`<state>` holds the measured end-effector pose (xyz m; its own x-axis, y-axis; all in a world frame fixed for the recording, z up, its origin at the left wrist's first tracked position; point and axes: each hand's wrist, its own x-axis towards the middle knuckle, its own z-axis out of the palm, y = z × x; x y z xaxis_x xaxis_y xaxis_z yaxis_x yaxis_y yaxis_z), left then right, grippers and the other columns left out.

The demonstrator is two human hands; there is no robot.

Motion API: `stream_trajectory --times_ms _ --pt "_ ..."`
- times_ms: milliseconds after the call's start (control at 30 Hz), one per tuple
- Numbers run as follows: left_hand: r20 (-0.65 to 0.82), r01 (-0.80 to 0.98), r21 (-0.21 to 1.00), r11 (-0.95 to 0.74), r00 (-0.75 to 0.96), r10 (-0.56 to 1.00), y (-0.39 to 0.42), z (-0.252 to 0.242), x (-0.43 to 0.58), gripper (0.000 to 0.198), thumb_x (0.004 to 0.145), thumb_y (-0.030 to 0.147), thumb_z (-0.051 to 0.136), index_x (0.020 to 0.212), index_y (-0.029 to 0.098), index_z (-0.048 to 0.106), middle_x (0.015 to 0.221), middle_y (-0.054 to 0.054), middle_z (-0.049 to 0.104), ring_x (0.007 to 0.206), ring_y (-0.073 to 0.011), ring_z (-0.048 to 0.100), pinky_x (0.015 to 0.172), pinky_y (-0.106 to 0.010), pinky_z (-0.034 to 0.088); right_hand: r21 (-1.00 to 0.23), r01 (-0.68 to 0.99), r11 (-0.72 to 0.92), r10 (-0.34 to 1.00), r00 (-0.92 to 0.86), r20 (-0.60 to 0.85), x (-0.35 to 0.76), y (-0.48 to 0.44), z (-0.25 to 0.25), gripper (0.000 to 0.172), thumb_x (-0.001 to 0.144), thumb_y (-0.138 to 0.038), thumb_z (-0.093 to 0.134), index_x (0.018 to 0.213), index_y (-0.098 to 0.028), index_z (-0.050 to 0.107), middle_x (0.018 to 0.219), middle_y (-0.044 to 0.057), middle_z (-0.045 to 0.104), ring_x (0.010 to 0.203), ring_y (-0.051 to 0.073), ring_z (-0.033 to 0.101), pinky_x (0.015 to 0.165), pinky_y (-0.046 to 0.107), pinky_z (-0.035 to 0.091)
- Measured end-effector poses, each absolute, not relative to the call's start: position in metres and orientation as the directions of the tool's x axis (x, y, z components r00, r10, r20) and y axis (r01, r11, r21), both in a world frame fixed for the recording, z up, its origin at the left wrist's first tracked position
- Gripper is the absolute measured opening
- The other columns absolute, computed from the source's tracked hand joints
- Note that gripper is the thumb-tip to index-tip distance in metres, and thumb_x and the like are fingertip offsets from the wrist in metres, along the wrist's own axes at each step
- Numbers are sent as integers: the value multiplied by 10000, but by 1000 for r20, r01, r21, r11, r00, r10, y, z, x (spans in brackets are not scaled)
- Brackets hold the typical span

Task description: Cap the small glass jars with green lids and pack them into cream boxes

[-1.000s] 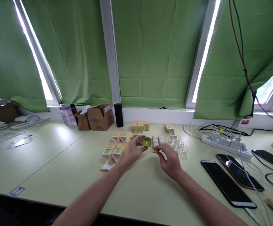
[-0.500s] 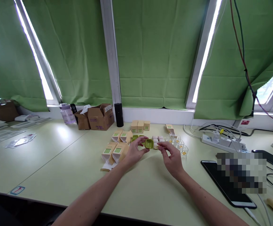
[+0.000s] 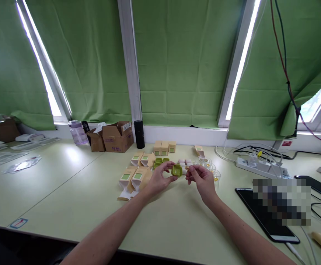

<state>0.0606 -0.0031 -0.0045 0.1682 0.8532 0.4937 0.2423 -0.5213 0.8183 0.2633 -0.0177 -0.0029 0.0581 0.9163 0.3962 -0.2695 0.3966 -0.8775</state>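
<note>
A small square green cup [image 3: 177,170] is gripped between the fingers and thumb of my left hand [image 3: 160,179], its hollow side facing me. Just to its right, my right hand [image 3: 203,181] pinches a tiny gold-coloured piece [image 3: 187,168], too small to make out fully. More green cups [image 3: 161,161] stand behind my left hand. Small pale pinkish blocks [image 3: 184,162] sit behind the gap between my hands. Clear cups with yellow bits inside [image 3: 217,176] lie beyond my right hand, which partly hides them. Open kraft paper boxes [image 3: 140,176] with green labels stand left of my left hand.
Closed kraft boxes [image 3: 164,148] stand at the back, with another open one [image 3: 199,151] to their right. Farther left are a cardboard carton [image 3: 118,138] and a black cylinder [image 3: 139,135]. A phone [image 3: 265,213] and a power strip [image 3: 260,167] with cables occupy the right.
My right hand has lifted slightly and turned, and the gold-coloured piece now shows in its fingertips. The green cup has shifted slightly right and down in my left hand.
</note>
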Motion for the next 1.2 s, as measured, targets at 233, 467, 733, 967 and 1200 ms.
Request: stream_trajectory --times_ms 233,467,733,967,1200 --pt "526 274 783 -558 188 830 -11 3 63 463 737 191 855 1178 234 720 1149 -74 751 1058 -250 690 989 -414 550 -823 -102 559 829 75 554 263 -20 -7 291 825 -460 830 913 -204 724 796 22 690 635 153 623 586 313 576" --pt "592 300 715 -631 221 775 -13 -1 64 458 767 192 852 1197 245 703 1159 -65 721 1069 -236 669 1004 -406 550 -617 272 739 643 -10 766 266 -26 -10 118 965 -307 672 1027 -231 738 888 56 759 773 206 702 747 362 602" --pt "645 300 640 -707 289 707 -17 0 65 462 789 154 828 1221 243 692 1176 -93 687 1138 -263 654 1029 -437 554 -320 472 821 434 -152 888 268 -25 -10 217 1014 -179 542 1105 -250 726 993 87 755 917 237 714 821 387 597" --pt "680 331 582 -743 304 668 -22 5 67 453 788 131 826 1210 247 706 1164 -98 697 1165 -290 639 1013 -442 548 -150 661 735 382 -221 897 267 -28 -8 179 1018 -198 551 1043 -200 728 972 101 628 848 224 596 714 356 507" --pt "693 356 539 -763 326 643 -23 5 66 467 791 143 831 1227 241 696 1183 -109 686 1168 -298 638 1018 -456 541 -92 678 729 360 -266 894 267 -30 -4 192 1022 -177 525 1004 -199 715 897 84 611 826 229 553 700 356 457"
